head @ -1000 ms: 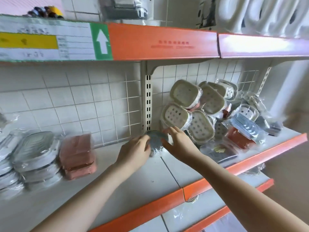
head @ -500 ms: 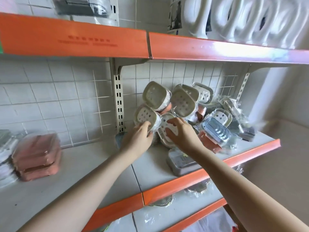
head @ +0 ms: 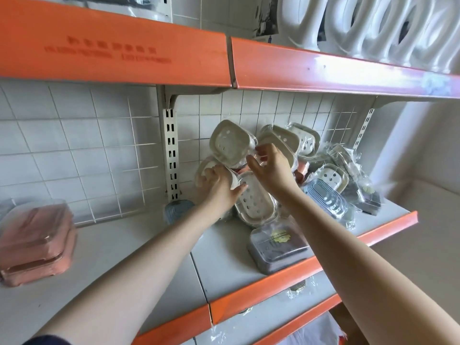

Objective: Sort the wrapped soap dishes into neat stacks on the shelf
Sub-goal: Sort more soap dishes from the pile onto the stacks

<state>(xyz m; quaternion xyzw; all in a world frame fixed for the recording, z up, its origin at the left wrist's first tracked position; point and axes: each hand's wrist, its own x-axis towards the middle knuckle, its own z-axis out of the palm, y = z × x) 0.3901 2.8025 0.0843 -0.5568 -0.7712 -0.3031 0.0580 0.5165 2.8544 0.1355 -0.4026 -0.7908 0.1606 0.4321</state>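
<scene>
We see a grey shelf [head: 129,247] with an orange front lip, backed by a white wire grid [head: 104,155] over tile. An upper shelf [head: 323,68] above it carries white plastic seats [head: 388,28].

Against the grid on the right half of the shelf leans a loose heap of wrapped soap dishes [head: 331,175], mostly cream, with some orange and dark ones mixed in. At far left sits a neat stack of pink dishes [head: 37,242], well apart from the heap. A dark wrapped dish [head: 276,245] lies flat near the front lip, just in front of the heap. A blue dish [head: 178,210] stands at the foot of the slotted upright [head: 171,155].

Both arms reach into the heap. The left hand [head: 219,185] has its fingers curled over the edge of a low cream dish [head: 205,170], thumb out toward a perforated cream dish [head: 256,200] that lies tilted beside it. The right hand [head: 271,168] is up at the topmost cream dish [head: 231,143] (the one leaning highest on the grid); its grip looks partly spread, fingertips at the dish's wrapped right edge, though we cannot tell for sure whether they pinch the wrap or only touch it.
</scene>
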